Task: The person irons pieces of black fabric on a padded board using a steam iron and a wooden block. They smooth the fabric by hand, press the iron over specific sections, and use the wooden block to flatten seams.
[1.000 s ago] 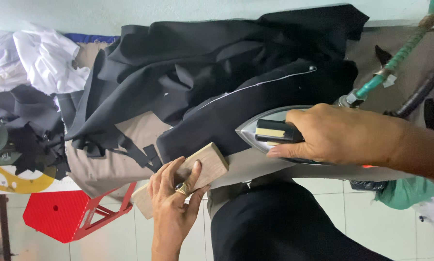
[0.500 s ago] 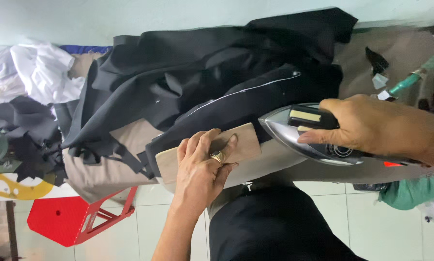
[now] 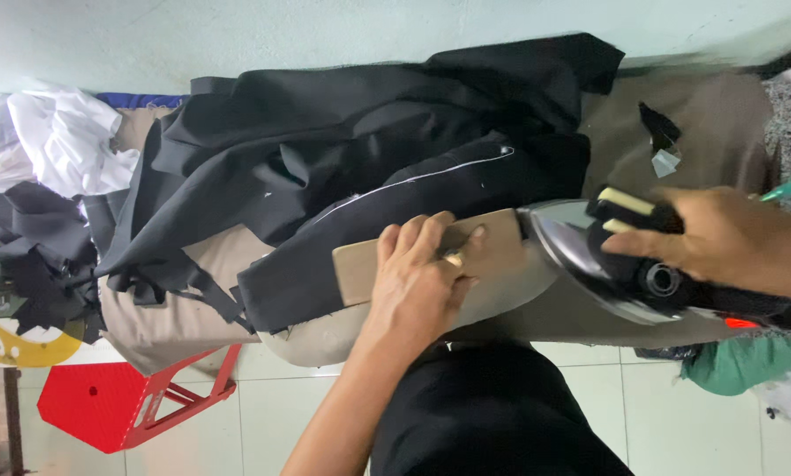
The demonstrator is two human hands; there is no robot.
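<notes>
My left hand (image 3: 417, 282) presses flat on a tan wooden block (image 3: 360, 264), which lies on a black garment (image 3: 395, 167) with a white stitched line. The garment is draped over a padded beige ironing board (image 3: 175, 300). My right hand (image 3: 731, 242) grips the black handle of a silver steam iron (image 3: 581, 251). The iron's pointed tip sits just right of the block, almost touching it. A ring shows on one finger of my left hand.
White cloth (image 3: 43, 141) and dark fabric scraps (image 3: 34, 256) are piled at the left. A red stool (image 3: 131, 405) stands on the white tiled floor below the board. A yellow curved ruler (image 3: 12, 348) lies at the far left. Green cloth (image 3: 748, 357) hangs at the right.
My left hand slid the wooden block to the right along the garment's seam and now lies flat on it. The iron moved to the right, ahead of the block.
</notes>
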